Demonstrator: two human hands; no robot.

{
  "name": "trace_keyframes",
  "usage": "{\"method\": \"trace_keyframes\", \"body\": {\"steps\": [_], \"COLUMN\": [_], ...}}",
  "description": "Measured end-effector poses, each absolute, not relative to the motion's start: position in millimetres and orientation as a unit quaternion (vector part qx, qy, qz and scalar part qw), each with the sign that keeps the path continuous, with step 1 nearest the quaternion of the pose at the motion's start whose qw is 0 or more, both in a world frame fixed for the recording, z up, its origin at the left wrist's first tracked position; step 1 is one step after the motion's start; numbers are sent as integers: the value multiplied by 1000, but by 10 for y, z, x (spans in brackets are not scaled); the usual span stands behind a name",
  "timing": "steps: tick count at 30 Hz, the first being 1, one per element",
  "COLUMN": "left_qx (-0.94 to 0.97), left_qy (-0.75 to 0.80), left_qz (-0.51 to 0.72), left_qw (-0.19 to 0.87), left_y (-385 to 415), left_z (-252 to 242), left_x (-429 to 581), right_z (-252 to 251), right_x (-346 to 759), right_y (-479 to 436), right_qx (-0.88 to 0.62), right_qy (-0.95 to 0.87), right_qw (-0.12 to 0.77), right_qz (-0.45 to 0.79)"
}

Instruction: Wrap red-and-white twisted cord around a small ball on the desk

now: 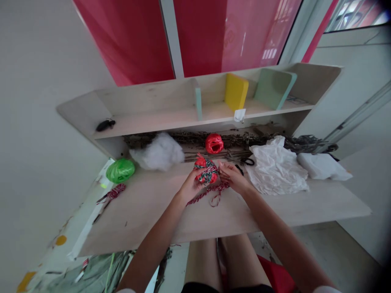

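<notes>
My left hand (190,186) and my right hand (232,178) meet at the middle of a pale wooden desk (152,207). Between them sits a small red bundle (206,169) wrapped with red, white and green twisted cord. My left hand's fingers curl around the bundle's left side. My right hand pinches the cord at the bundle's right side. The loose cord (210,192) trails in loops on the desk below both hands.
A red ball of string (214,143), white stuffing (159,153), a green string ball (120,170), scissors (247,162), crumpled white plastic (276,167), a white packet (324,166) and dried twigs (238,140) lie at the back. More cord (111,193) lies left. A shelf (195,116) holds coloured dividers.
</notes>
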State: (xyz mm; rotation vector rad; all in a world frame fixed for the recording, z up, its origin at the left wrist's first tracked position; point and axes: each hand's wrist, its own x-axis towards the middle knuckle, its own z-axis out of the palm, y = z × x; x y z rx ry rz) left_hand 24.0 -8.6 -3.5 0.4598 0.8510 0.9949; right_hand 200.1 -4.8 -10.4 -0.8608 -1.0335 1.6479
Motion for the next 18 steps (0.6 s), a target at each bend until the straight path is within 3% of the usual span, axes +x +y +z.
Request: {"method": "trace_keyframes", "body": {"steps": [18], "left_qx": [264], "left_qy": [353], "left_qz": [492], "left_qw": [751], "left_y": [-93], "left_z": [-38], "left_x": [204], "right_z": [-244], "right_x": [1941], "right_y": [10], "right_qx": [-443], "right_qy": [-455], "right_qw": [503], "right_qz": [587]}}
